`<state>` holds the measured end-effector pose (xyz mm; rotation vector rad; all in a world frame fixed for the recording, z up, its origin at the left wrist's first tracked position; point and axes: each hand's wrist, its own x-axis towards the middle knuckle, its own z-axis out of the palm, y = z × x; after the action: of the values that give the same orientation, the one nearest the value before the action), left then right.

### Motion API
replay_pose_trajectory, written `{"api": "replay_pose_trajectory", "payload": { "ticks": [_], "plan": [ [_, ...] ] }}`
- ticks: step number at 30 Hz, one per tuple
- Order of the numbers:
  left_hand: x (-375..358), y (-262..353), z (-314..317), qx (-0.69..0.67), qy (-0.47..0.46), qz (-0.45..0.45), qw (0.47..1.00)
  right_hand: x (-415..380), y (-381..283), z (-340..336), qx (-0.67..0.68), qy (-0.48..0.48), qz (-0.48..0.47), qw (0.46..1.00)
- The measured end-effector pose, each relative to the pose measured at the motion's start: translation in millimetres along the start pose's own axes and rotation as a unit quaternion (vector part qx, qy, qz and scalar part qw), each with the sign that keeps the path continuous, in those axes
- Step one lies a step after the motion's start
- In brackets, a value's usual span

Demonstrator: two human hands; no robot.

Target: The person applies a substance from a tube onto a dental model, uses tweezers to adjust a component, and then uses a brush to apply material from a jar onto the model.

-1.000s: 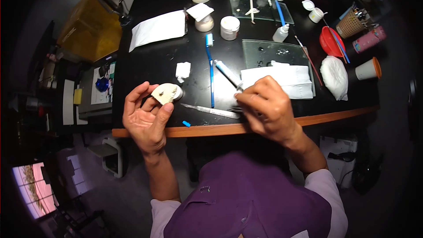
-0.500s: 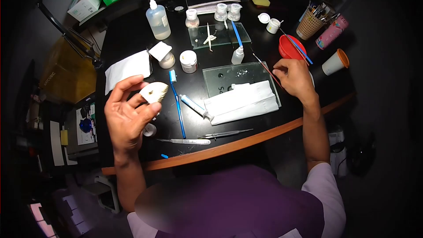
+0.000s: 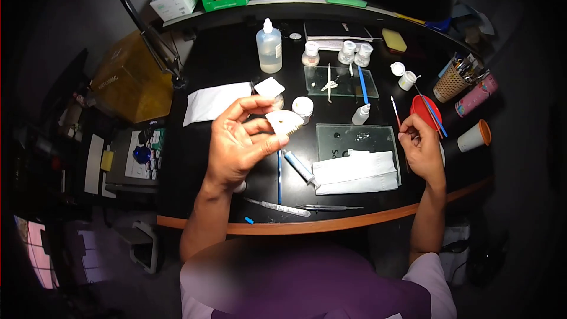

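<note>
My left hand (image 3: pixel 236 147) pinches a small off-white dental model (image 3: pixel 282 122) between thumb and fingertips, above the table's left middle. A row of teeth shows along its right edge. Held in my right hand (image 3: pixel 424 146) is a thin brush (image 3: pixel 396 111) with a red handle, its pale tip pointing up and away. Just beyond this hand sits a red bowl (image 3: pixel 420 108) with a blue-handled tool (image 3: pixel 436 119) resting across it. The nearer glass slab (image 3: pixel 348 136) lies between my hands, partly covered by a folded paper towel (image 3: pixel 357 176).
A syringe (image 3: pixel 300 168), a blue toothbrush (image 3: pixel 279 180), a scalpel (image 3: pixel 280 207) and tweezers (image 3: pixel 331 207) lie toward the front edge. Behind stand a squeeze bottle (image 3: pixel 270 50), a dropper bottle (image 3: pixel 361 114), several jars and a second glass slab (image 3: pixel 316 77). A paper cup (image 3: pixel 472 137) stands at right.
The camera view has shifted, so the table sits further right and lower. In my right hand the brush has swung to point more steeply away. My left hand still holds the dental model.
</note>
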<state>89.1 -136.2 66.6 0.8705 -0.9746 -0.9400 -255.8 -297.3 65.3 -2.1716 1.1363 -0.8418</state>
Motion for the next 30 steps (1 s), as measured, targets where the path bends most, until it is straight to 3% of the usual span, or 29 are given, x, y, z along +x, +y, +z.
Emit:
{"api": "replay_pose_trajectory", "payload": {
  "ticks": [4, 6, 8, 12, 14, 17, 24, 25, 28, 30],
  "plan": [
    [4, 4, -31, 0.021, 0.055, 0.047, 0.997, 1, -33, 15, 0.324, -0.102, -0.018, 0.941],
    [4, 8, -42, 0.033, 0.087, 0.044, 0.995, 8, -48, 27, 0.500, -0.169, -0.002, 0.849],
    [4, 9, -49, 0.041, 0.101, 0.046, 0.993, 13, -58, 50, 0.538, -0.198, -0.049, 0.818],
    [0, 7, -51, 0.027, 0.114, 0.046, 0.992, 3, -85, 96, 0.467, -0.139, -0.172, 0.856],
    [0, 5, -46, 0.049, 0.100, 0.047, 0.993, -4, -93, 108, 0.374, -0.042, -0.224, 0.899],
    [-4, 2, -37, 0.049, 0.077, 0.017, 0.996, -2, -109, 117, 0.337, 0.086, -0.277, 0.896],
    [-9, -8, -17, 0.046, 0.028, -0.016, 0.998, -14, -106, 128, 0.391, 0.086, -0.290, 0.869],
    [-10, -10, -15, 0.045, 0.022, -0.016, 0.999, -21, -116, 128, 0.457, 0.071, -0.220, 0.859],
    [-13, -13, -9, 0.036, 0.005, -0.045, 0.998, -17, -110, 119, 0.340, 0.031, -0.208, 0.917],
    [-15, -15, -7, 0.042, -0.016, -0.056, 0.997, -14, -109, 118, 0.333, 0.032, -0.198, 0.921]
  ]
}}
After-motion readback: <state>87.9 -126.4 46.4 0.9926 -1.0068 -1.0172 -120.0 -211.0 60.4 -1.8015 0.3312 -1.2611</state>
